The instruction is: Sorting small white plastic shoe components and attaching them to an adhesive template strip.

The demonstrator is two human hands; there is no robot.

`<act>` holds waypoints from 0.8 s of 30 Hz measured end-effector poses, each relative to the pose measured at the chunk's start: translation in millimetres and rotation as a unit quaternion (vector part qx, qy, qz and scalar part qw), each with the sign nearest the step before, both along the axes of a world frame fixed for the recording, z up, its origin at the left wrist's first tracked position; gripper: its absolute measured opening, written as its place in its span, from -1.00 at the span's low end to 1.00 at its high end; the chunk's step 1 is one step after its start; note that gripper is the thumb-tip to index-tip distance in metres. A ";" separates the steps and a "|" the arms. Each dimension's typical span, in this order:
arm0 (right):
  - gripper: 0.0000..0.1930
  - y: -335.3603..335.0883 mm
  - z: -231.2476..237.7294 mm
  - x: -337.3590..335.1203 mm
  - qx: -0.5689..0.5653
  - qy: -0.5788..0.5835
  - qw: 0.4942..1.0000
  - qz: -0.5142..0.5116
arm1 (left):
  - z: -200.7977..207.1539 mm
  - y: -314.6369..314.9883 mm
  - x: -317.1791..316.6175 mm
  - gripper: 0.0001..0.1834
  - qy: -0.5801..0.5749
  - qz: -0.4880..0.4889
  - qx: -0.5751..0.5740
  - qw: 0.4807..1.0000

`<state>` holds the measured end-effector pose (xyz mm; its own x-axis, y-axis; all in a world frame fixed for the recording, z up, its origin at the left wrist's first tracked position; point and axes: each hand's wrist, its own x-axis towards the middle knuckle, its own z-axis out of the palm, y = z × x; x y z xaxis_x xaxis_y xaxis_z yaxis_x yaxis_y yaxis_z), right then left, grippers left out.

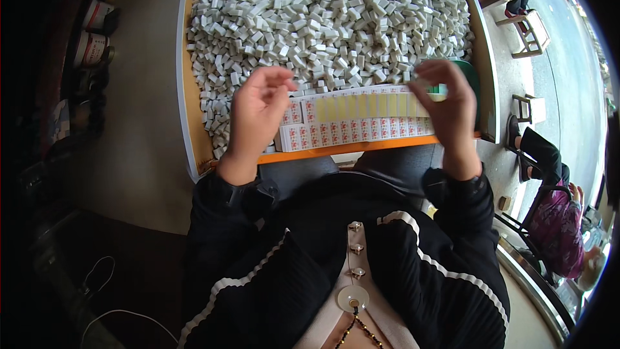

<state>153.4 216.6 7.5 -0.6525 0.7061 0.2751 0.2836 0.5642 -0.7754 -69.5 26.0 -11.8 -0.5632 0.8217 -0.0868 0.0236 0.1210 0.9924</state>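
Crowding the sticker sheets (355,131): heaped white blocks (336,22), a green container (470,72).

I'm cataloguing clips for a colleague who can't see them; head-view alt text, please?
A person's left hand and right hand are at opposite ends of printed sheets along the near edge of a tray heaped with small white blocks; any grip is unclear. Another person sits at right.

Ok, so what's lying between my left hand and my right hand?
In the head view, printed label sheets lie between your left hand and right hand, with small white blocks just beyond them.
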 end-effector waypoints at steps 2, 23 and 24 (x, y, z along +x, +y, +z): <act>-0.75 31.1 -3.6 34.5 0.075 -0.062 0.992 -0.080 | -5.4 -8.1 -14.0 -0.80 0.112 0.028 -0.055 0.992; -0.81 -77.2 -50.0 -86.9 0.159 -0.107 0.951 0.241 | -35.3 -14.3 19.7 -0.90 -0.062 0.021 -0.010 0.998; -0.79 -77.5 -49.5 -87.1 0.170 -0.109 0.949 0.242 | -37.7 -13.6 20.2 -0.92 -0.066 0.034 0.000 0.997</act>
